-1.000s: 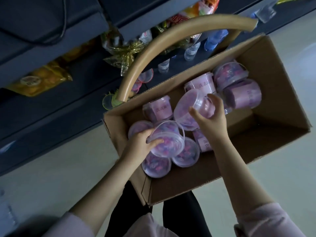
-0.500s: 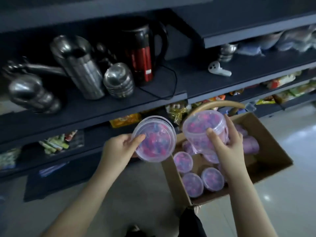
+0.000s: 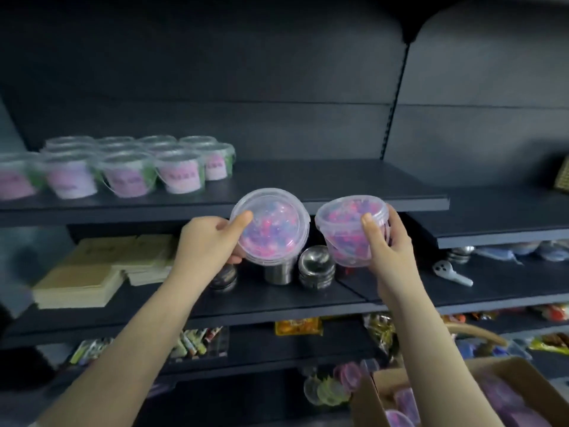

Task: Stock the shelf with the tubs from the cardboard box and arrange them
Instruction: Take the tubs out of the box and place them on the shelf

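**Clear plastic tubs, one per hand, at the shelf lip**

My left hand (image 3: 209, 241) is curled round the left tub (image 3: 271, 229), tilted so its round lid faces me. My right hand (image 3: 391, 251) grips the right tub (image 3: 348, 232) by its wall, nearly upright. Both hang just below the dark shelf (image 3: 338, 186) edge. The stocked tubs (image 3: 138, 167) stand up and to the left, so I judge the left hand nearer. The tubs are smooth and tapered, filled with pink and blue bits.
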